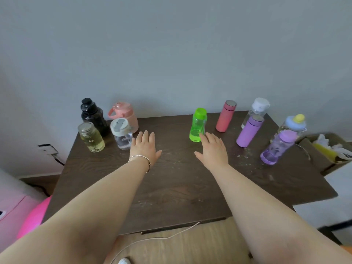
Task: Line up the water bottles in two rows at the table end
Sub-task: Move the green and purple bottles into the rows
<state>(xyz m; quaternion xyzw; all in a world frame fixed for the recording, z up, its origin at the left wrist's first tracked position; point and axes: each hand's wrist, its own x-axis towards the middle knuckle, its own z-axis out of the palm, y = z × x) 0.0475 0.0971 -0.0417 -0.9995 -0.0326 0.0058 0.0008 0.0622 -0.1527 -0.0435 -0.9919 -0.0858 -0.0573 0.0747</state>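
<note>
Several bottles stand on the dark wooden table (171, 183). At the far left are a black bottle (93, 116), a pink jug (124, 115), a yellowish glass bottle (92, 137) and a clear grey-lidded bottle (122, 133). A green bottle (198, 125) stands mid-table. To the right are a coral flask (225, 116), a clear white-capped bottle (255, 111), a purple flask (249, 131), a blue-and-yellow-topped bottle (291, 126) and a purple transparent bottle (278, 147). My left hand (145, 146) hovers flat beside the grey-lidded bottle. My right hand (213, 149) is open, fingertips at the green bottle's base.
A grey wall runs behind the table. A cardboard box (327, 149) with papers sits off the right edge. A white cable (156, 239) trails on the wooden floor below the near edge. Something pink (32, 218) lies at the lower left.
</note>
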